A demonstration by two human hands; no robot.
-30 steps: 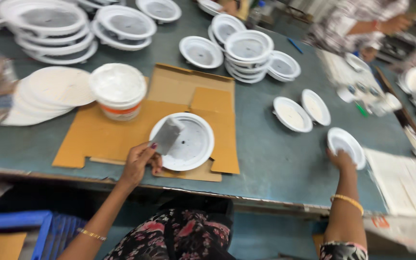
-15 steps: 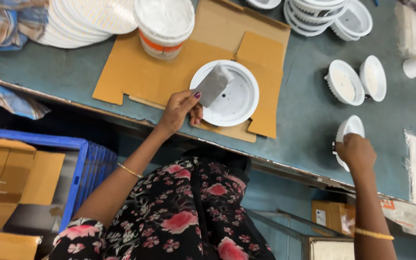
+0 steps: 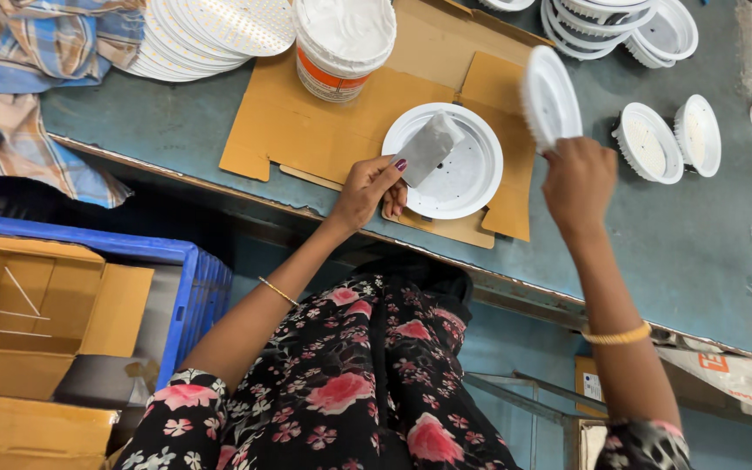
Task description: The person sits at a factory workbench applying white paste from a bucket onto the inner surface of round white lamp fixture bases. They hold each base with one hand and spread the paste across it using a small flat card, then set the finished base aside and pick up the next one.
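My left hand (image 3: 369,190) pinches a grey spreader (image 3: 428,148) between thumb and fingers, its flat blade tilted over the dish (image 3: 459,187) below. That dish is white, round and shallow, with a raised rim, lying face up on a sheet of brown cardboard (image 3: 306,122) near the table's front edge. The blade looks smeared with pale paste; whether it touches the dish floor I cannot tell.

My right hand (image 3: 578,178) is closed around the lower rim of a second dish (image 3: 550,97), held up on edge above the cardboard's right side, clear of the table (image 3: 689,235). It is white too, with a ribbed outer wall and its hollow side turned to the left.

Just behind the flat dish stands a tub (image 3: 343,43) of white paste with an orange band, open at the top. To the left of the tub lies a stack of thin white discs (image 3: 211,35), and beyond them a checked cloth (image 3: 28,78) hangs over the table's corner. To the right of my raised dish two more ribbed dishes (image 3: 668,139) rest side by side, with stacked ones (image 3: 628,26) farther back. Under the table sit a blue crate (image 3: 184,287) and open cartons (image 3: 36,305). My flowered dress (image 3: 359,383) fills the lower middle.
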